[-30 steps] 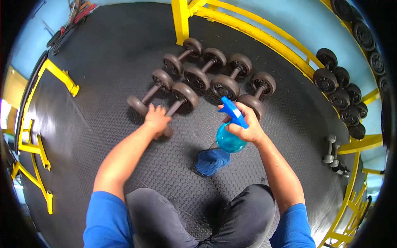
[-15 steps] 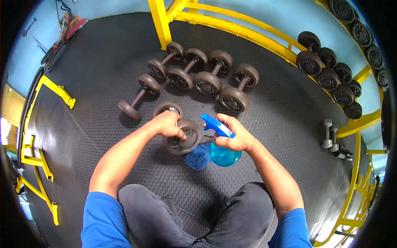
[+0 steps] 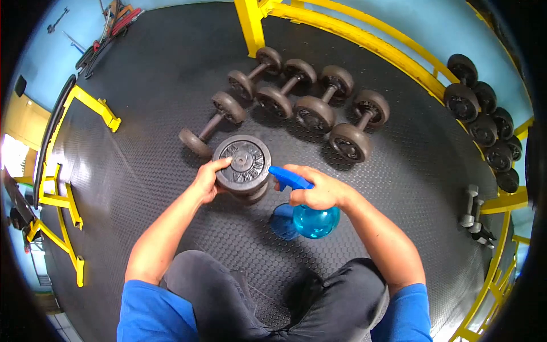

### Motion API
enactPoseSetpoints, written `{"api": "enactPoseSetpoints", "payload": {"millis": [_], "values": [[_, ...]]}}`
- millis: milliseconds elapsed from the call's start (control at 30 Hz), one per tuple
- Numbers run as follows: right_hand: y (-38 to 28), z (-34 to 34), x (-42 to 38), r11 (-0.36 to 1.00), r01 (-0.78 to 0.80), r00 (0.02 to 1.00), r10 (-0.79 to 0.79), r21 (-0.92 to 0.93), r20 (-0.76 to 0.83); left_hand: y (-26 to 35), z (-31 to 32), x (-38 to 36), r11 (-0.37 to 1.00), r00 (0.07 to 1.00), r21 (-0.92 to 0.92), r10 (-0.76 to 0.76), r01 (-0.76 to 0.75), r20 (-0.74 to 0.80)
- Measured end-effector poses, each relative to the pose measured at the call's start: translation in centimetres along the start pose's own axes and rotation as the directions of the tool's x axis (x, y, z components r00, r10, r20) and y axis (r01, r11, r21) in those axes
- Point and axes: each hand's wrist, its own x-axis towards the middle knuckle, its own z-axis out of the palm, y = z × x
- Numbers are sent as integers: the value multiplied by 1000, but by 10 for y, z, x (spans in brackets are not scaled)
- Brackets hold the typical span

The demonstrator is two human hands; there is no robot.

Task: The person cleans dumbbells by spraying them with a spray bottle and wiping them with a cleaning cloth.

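A dark dumbbell (image 3: 251, 172) stands on end in front of me, its round lettered face turned up. My left hand (image 3: 209, 179) grips its upper plate from the left, thumb lying over the face and fingers under the rim. In my right hand (image 3: 319, 191) is a spray bottle (image 3: 317, 221) with a blue trigger head and blue-tinted liquid. Its nozzle points left, right beside the dumbbell's upper plate. On the floor just left of the bottle lies a fuzzy blue duster or cloth (image 3: 283, 221), partly hidden by the bottle.
Several dumbbells (image 3: 313, 113) lie in a row beyond my hands, with another dumbbell (image 3: 212, 124) at the left. A yellow rack (image 3: 364, 40) runs along the back wall. More dumbbells (image 3: 483, 130) and small grey dumbbells (image 3: 470, 205) are at right. Yellow frame legs (image 3: 60, 199) stand at left.
The dumbbell has been tipped from lying slanted to standing on end, and my left hand has shifted to its left side. The spray nozzle is now closer to it. The view has shifted.
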Motion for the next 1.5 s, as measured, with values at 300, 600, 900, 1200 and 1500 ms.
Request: {"api": "enactPoseSetpoints", "payload": {"millis": [300,600,900,1200,1500], "values": [[-27,32,51,996,-74,994,69,50,88,-32,-27,-33,1000,1000,-16,-3,3,-7],[-36,42,47,960,-267,961,271,-82,47,32,-35,-4,645,897,726,433,-241,-87],[-42,75,62,970,-233,960,240,-66,147,51,8,2,576,858,734,513,-359,17],[-47,61,69,952,-241,970,239,-190,-34,27,-28,1,694,866,580,499,-427,41],[-42,61,54,951,-115,993,111,-287,-31,28,1,-15,378,738,756,644,-535,200]]}}
